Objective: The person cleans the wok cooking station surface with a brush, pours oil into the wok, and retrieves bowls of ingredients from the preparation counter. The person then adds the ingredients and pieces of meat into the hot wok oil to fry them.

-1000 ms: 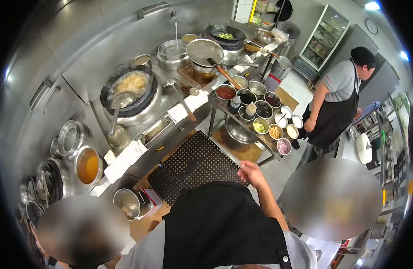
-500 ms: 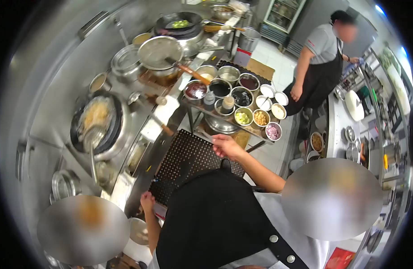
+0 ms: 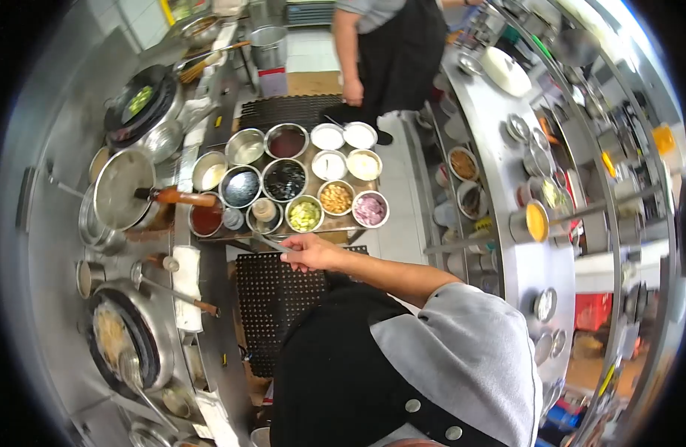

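My right hand [image 3: 307, 252] reaches out over the black perforated floor mat [image 3: 265, 298], fingers closed round the end of a slim metal utensil [image 3: 268, 242]. Its far tip lies close to the front edge of the condiment stand, and I cannot make out its exact kind. Just beyond it are a bowl with a squeeze bottle [image 3: 264, 211], a bowl of chopped green vegetable [image 3: 304, 214], a bowl of yellow-brown pieces [image 3: 335, 197] and a bowl of chopped purple onion [image 3: 370, 209]. My left hand is out of view.
On the left, a wok [image 3: 113, 335] holds pale food and a ladle [image 3: 132, 369]. A large strainer [image 3: 125, 186] with a wooden handle rests behind it. A co-worker in a black apron [image 3: 402, 59] stands beyond the stand. A steel counter [image 3: 499, 149] runs along the right.
The view has swung to the right, so the stove sits further left and more of the counter shows. My left hand has left the view. My right hand still grips the utensil.
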A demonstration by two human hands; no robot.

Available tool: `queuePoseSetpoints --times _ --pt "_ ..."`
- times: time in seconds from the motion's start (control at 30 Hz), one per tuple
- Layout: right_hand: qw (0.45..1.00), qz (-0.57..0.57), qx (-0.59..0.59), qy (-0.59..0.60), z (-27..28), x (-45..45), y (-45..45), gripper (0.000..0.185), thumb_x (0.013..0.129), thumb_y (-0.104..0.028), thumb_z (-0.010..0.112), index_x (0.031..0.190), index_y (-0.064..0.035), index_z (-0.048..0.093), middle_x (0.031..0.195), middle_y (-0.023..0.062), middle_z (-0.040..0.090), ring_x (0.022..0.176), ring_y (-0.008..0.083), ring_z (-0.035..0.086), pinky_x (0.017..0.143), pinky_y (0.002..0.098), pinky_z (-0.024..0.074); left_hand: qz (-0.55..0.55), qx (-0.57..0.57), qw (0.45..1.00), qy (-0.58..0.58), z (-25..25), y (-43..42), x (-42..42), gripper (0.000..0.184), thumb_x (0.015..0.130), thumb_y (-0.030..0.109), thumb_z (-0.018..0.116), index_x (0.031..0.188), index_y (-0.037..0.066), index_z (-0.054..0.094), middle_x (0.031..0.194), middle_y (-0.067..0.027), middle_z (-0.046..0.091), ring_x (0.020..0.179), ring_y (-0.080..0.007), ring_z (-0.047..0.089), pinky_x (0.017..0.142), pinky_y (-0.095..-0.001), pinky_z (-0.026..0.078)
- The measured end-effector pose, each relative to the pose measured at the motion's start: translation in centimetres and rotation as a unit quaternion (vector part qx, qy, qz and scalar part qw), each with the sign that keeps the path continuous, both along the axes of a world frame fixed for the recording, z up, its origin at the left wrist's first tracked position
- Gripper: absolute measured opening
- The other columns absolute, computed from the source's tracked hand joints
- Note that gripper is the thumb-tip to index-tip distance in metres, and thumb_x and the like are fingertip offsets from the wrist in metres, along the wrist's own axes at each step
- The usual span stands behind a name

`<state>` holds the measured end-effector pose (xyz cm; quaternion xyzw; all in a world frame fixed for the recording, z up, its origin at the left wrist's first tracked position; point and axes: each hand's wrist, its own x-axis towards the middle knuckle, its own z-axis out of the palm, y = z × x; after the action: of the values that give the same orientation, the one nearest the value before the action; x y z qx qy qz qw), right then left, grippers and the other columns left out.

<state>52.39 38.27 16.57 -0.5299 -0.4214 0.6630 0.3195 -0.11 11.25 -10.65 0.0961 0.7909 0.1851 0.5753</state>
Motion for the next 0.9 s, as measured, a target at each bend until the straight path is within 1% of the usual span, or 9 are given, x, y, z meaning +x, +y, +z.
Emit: queuePoseSetpoints --times 0.27,0.4,0.43,0.53,0.57,0.7,0.77,0.8,0.9 --pt "0.966 -0.252 0.037 -0.036 0.1 2.5 -15.1 0.036 0.103 -0.021 0.062 0.133 -0.0012 0.062 0.077 0.0023 0.064 0.061 0.0089 0.057 0.054 0.0263 0.0475 -0.022 -0.009 0.999 -0.047 -4.1 9.2 -3.7 0.032 0.096 0.015 0.056 0.125 0.003 0.063 0.113 -0.0158 0.065 0.095 -0.0326 0.066 0.073 -0.0513 0.056" --pt "0.930 -0.361 -0.025 -0.055 -0.1 5.9 -24.4 0.040 0.103 -0.021 0.060 0.139 -0.0031 0.058 0.079 0.0034 0.065 0.061 0.0107 0.058 0.053 0.0272 0.0473 -0.193 0.056 0.977 -0.074 -6.1 12.3 -2.5 0.030 0.096 0.014 0.057 0.125 0.005 0.063 0.114 -0.0138 0.064 0.088 -0.0289 0.063 0.070 -0.0452 0.054" --pt "0.901 -0.431 -0.044 -0.022 -0.6 7.2 -26.7 0.043 0.103 -0.021 0.060 0.142 -0.0042 0.055 0.081 0.0040 0.066 0.061 0.0113 0.059 0.052 0.0277 0.0474 -0.348 0.145 0.917 -0.131 -5.5 13.5 -3.0 0.030 0.097 0.014 0.057 0.125 0.005 0.063 0.114 -0.0133 0.063 0.086 -0.0280 0.062 0.069 -0.0437 0.054" --pt "0.816 -0.576 -0.045 0.006 -0.6 11.3 -32.9 0.053 0.103 -0.023 0.061 0.150 -0.0063 0.044 0.087 0.0061 0.069 0.061 0.0130 0.062 0.050 0.0295 0.0474 -0.176 0.005 0.984 0.004 -3.8 9.6 5.7 0.024 0.097 0.015 0.059 0.119 0.005 0.066 0.109 -0.0115 0.065 0.085 -0.0244 0.062 0.069 -0.0409 0.052" --pt "0.785 -0.619 -0.027 0.025 -0.7 13.0 -34.9 0.055 0.103 -0.023 0.061 0.151 -0.0071 0.042 0.088 0.0065 0.069 0.060 0.0130 0.061 0.050 0.0298 0.0468 -0.181 0.009 0.983 0.005 -4.3 9.5 6.5 0.024 0.097 0.015 0.059 0.119 0.005 0.066 0.109 -0.0115 0.065 0.085 -0.0244 0.062 0.069 -0.0409 0.052" --pt "0.648 -0.757 0.011 0.084 -0.4 20.9 -41.8 0.057 0.103 -0.025 0.061 0.154 -0.0113 0.037 0.089 0.0060 0.069 0.058 0.0127 0.057 0.049 0.0303 0.0449 -0.417 0.130 0.899 0.032 -8.5 5.3 12.1 0.022 0.099 0.019 0.064 0.109 0.001 0.069 0.096 -0.0108 0.067 0.080 -0.0261 0.062 0.076 -0.0387 0.051" --pt "0.591 -0.798 0.036 0.107 -1.0 25.8 -46.0 0.053 0.105 -0.027 0.060 0.151 -0.0106 0.039 0.091 0.0050 0.069 0.058 0.0125 0.056 0.050 0.0297 0.0447 -0.415 0.124 0.901 0.011 -8.6 3.5 14.7 0.021 0.099 0.020 0.065 0.108 0.001 0.069 0.095 -0.0105 0.067 0.080 -0.0257 0.062 0.076 -0.0382 0.051" --pt "0.578 -0.811 0.039 0.085 -1.3 28.4 -48.1 0.036 0.107 -0.029 0.054 0.139 -0.0134 0.049 0.095 0.0043 0.068 0.065 0.0139 0.057 0.051 0.0308 0.0446 -0.404 0.116 0.907 0.002 -8.5 2.6 15.7 0.021 0.099 0.020 0.065 0.108 0.001 0.069 0.095 -0.0104 0.067 0.080 -0.0255 0.062 0.076 -0.0380 0.051" --pt "0.526 -0.845 0.070 0.072 -0.3 36.1 -54.4 0.031 0.106 -0.031 0.053 0.130 -0.0129 0.053 0.105 0.0071 0.067 0.074 0.0164 0.056 0.058 0.0323 0.0459 -0.369 0.094 0.925 -0.018 -7.0 0.2 19.7 0.021 0.098 0.020 0.065 0.106 0.001 0.068 0.094 -0.0101 0.067 0.080 -0.0248 0.062 0.076 -0.0373 0.051"
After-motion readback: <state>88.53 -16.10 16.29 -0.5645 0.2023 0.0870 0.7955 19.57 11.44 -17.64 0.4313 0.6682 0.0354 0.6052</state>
